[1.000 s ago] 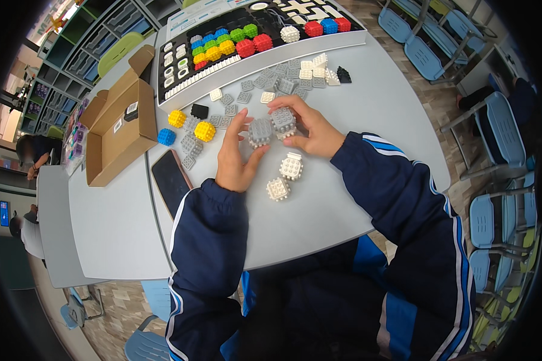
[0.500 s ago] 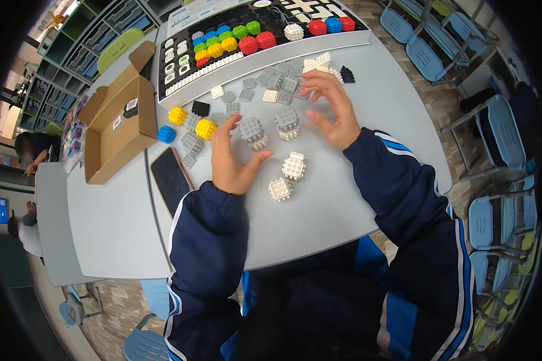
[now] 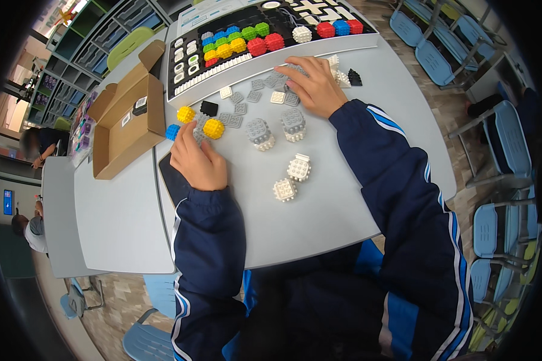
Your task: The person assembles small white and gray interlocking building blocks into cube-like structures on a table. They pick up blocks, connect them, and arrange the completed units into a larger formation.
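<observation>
My left hand point(image 3: 200, 160) reaches over grey studded pieces beside a yellow studded block point(image 3: 214, 128), fingers stretched out; part of the pieces is hidden under it. My right hand point(image 3: 317, 88) is spread over flat grey studded tiles point(image 3: 274, 80) near the kit box, its fingers apart. Between the hands stand two grey-and-white studded blocks, one on the left point(image 3: 259, 134) and one on the right point(image 3: 294, 124). Nearer to me lie a white studded block with a bar on its edge point(image 3: 299, 167) and a second white studded block point(image 3: 285, 189).
A large kit tray point(image 3: 337, 46) with coloured blocks spans the far side. At left are an opened cardboard box point(image 3: 115, 146), a phone point(image 3: 170, 177) partly under my left hand, a blue block point(image 3: 173, 132), and a black piece point(image 3: 209, 108). Blue chairs point(image 3: 504, 137) stand at right.
My left hand has moved left, away from the grey-and-white blocks, to the grey pieces by the phone. My right hand has moved left and farther away, onto the grey tiles.
</observation>
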The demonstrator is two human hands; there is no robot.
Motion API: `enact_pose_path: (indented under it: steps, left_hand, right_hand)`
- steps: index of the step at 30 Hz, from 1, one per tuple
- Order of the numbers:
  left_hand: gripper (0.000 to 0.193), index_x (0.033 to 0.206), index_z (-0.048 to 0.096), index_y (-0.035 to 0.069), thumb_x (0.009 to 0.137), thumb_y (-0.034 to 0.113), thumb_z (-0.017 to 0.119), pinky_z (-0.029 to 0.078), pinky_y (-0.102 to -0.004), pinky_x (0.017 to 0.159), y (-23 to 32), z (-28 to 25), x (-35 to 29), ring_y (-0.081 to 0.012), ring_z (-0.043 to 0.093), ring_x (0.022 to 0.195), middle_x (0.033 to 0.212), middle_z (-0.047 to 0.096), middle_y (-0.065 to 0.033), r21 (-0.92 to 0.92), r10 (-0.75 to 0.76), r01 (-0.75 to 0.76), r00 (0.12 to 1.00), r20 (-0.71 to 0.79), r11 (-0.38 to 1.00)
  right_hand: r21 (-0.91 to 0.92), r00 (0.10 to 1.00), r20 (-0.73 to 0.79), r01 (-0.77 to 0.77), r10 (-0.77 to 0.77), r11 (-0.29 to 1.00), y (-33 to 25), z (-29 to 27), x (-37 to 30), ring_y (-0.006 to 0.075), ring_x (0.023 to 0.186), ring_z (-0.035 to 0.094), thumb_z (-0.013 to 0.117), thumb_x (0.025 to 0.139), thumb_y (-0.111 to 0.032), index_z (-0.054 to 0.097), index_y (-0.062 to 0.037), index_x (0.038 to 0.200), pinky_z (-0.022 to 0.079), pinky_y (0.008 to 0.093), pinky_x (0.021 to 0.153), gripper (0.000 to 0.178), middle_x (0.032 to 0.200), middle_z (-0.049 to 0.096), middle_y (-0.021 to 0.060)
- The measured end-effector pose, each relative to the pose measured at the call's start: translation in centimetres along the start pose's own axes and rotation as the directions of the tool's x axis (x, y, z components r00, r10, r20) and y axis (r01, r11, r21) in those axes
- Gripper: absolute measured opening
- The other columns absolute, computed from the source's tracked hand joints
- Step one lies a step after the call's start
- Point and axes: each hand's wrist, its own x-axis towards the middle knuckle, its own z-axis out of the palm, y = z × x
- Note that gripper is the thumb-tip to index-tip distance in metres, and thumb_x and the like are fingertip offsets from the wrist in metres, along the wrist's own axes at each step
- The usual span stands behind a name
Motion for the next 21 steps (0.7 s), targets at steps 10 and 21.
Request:
enact_pose_path:
  steps: [10, 21]
  left_hand:
    - [0.060, 0.138, 0.054, 0.012, 0.082, 0.009, 0.075, 0.031, -0.0477, 0.105, -2.1, 0.6, -0.9, -0.0334, 0.052, 0.122, 0.126, 0.062, -0.0103, 0.068, -0.182, 0.171, 0.954, 0.237, 0.983]
    - [0.076, 0.152, 0.044, 0.013, 0.080, 0.002, 0.068, 0.038, -0.0491, 0.106, -3.3, 3.2, -0.4, -0.0411, 0.047, 0.126, 0.134, 0.050, -0.0230, -0.009, -0.017, 0.018, 0.988, 0.154, 1.000]
  right_hand:
    - [0.037, 0.992, 0.066, 0.106, -0.109, 0.994, -0.4, 0.7, 0.1, 0.0263, 0.119, 0.058, 0.065, 0.094, -0.011, 0.069, -0.0151, 0.126, 0.038, 0.0431, 0.103, 0.033, 0.128, 0.064, 0.0086]
    - [0.160, 0.996, 0.067, 0.048, -0.059, 0.986, -0.7, 0.5, 0.0, 0.0290, 0.109, 0.060, 0.066, 0.092, -0.005, 0.070, -0.0158, 0.127, 0.052, 0.0412, 0.094, 0.037, 0.133, 0.059, 0.0107]
